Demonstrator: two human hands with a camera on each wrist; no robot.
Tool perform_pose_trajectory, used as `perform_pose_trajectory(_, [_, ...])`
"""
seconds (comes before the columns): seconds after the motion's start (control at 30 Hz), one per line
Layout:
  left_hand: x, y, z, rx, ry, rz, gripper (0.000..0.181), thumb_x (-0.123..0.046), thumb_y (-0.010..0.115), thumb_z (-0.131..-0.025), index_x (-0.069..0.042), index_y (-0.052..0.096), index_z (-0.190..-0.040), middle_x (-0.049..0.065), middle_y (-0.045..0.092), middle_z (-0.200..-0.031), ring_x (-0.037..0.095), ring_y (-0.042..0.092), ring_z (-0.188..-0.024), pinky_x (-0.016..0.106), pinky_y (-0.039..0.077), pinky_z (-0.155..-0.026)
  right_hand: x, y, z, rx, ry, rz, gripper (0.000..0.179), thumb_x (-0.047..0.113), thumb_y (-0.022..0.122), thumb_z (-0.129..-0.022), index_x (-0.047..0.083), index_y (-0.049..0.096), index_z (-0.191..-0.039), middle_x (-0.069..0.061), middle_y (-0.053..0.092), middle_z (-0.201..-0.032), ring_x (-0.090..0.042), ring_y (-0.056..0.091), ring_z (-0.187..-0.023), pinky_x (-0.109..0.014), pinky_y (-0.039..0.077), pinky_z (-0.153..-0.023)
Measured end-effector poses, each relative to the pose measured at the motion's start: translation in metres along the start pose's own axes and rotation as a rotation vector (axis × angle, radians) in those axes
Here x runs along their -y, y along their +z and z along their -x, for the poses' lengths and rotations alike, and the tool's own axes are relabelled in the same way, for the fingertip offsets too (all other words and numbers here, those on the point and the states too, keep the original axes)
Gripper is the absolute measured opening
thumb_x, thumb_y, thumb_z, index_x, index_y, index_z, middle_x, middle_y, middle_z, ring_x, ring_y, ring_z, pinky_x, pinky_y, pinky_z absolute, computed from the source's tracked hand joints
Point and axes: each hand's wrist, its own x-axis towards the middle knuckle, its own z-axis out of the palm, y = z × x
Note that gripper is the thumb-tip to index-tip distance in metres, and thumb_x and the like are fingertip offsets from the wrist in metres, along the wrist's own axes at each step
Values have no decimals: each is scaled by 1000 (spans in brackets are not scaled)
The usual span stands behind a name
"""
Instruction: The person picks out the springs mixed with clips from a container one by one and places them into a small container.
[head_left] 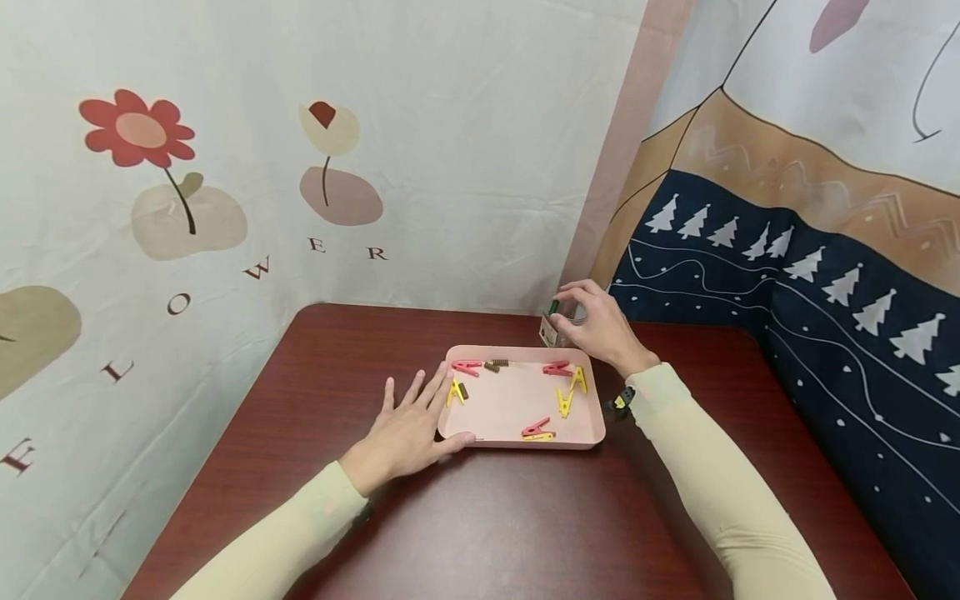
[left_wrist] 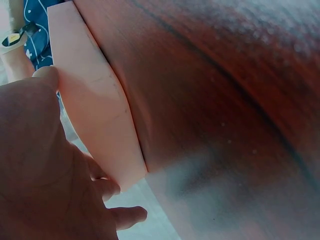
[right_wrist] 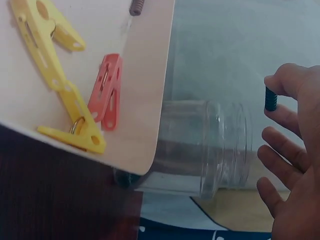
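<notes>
Held between thumb and index finger of my right hand (head_left: 600, 329) is a small green ridged cylinder (right_wrist: 271, 99). A clear jar (right_wrist: 187, 145) stands behind the tray, and the pinched piece is over its mouth. Something dark green (right_wrist: 126, 178) shows at the jar's bottom. With fingers spread, my left hand (head_left: 401, 437) rests at the left end of the pink tray (head_left: 510, 408), thumb on the near rim. In the tray lie pink clothespins (right_wrist: 106, 91), yellow clothespins (right_wrist: 42, 45) and several brown ridged cylinders (head_left: 500, 362).
The tray sits on a dark red-brown table (head_left: 487, 525). Behind the table hangs a pale curtain (head_left: 465, 167) with printed flowers; a dark blue cloth (head_left: 697, 275) with white trees hangs at the right. A dark watch-like band (head_left: 622, 402) is at the right wrist.
</notes>
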Motion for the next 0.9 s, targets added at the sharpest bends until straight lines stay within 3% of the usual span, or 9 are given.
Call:
perform_pose_trajectory(0.5, [0, -1, 0, 7, -3, -15, 116, -86, 56, -107, -12, 18, -189, 2, 9, -200, 46, 26, -182, 88, 10, -139, -19, -2, 4, -31, 73, 13, 40, 27, 81, -110, 5, 79, -143, -18, 66, -160, -43, 64, -152, -65, 51, -132])
perform_pose_trajectory(0.9, [-2, -1, 1, 5, -6, -9, 116, -86, 57, -107, -12, 19, -188, 3, 10, -200, 46, 26, -182, 88, 10, -139, -19, -6, 6, -19, 121, -12, 40, 24, 79, -111, 3, 77, -145, -22, 65, -162, -47, 61, -154, -69, 50, -132])
